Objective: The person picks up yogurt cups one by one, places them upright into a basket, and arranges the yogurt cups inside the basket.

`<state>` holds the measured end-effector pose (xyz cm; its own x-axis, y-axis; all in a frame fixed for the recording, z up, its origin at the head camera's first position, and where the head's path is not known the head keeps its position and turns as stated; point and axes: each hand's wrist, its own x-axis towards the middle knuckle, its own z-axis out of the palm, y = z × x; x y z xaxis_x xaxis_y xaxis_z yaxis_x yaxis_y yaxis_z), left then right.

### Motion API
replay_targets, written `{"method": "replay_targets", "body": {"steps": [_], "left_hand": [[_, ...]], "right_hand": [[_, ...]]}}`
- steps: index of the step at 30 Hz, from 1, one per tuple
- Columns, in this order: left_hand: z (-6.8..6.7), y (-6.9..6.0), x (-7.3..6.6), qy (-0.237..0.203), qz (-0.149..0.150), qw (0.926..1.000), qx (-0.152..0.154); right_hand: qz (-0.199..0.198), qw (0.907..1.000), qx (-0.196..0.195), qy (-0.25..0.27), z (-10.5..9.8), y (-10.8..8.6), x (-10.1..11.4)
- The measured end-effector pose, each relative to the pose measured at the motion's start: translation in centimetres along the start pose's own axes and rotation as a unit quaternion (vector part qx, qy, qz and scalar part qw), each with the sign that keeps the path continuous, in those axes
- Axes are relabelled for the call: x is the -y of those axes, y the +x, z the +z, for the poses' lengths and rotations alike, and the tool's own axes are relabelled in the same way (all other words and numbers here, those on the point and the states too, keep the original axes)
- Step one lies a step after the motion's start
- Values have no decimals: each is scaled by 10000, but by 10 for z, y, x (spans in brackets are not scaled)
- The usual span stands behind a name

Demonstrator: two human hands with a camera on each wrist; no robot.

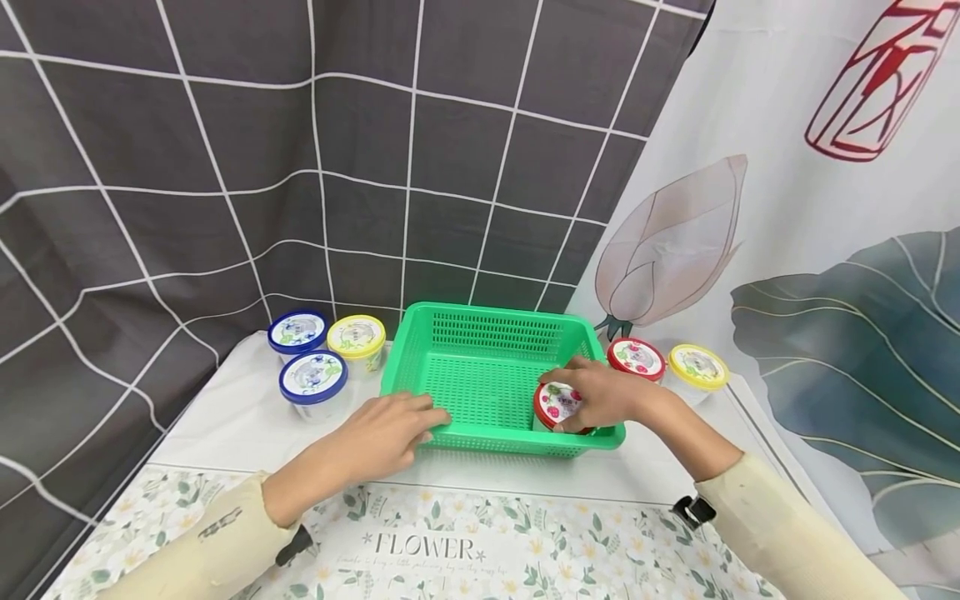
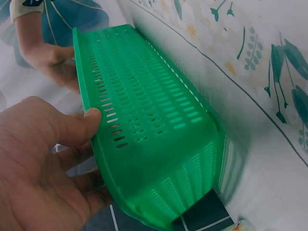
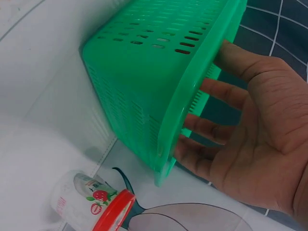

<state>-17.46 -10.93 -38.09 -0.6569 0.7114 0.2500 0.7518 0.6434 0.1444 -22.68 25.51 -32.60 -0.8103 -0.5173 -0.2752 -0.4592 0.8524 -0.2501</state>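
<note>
A green plastic basket with slotted walls stands on the table. My left hand grips its near left rim; in the left wrist view the thumb lies outside the wall and the fingers go over the rim. Inside the basket's near right corner sits a tub with a red lid, strawberries printed on it. My right hand holds that tub from above, fingers spread about the lid. The right wrist view shows the hand reaching over the rim, its fingertips and the tub hidden behind the basket wall.
Left of the basket stand two blue-lidded tubs and a yellow-lidded tub. To its right are another red-lidded tub and a yellow-lidded one. A checked dark curtain hangs behind; a flowered cloth covers the table's front.
</note>
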Motion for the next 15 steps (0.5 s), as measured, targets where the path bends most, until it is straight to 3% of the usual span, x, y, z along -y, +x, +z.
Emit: {"method": "replay_targets", "body": {"steps": [15], "left_hand": [[1,1,2,-43,4,10000,47]], "right_hand": [[-59,9993,334,155,-7,3,3]]}}
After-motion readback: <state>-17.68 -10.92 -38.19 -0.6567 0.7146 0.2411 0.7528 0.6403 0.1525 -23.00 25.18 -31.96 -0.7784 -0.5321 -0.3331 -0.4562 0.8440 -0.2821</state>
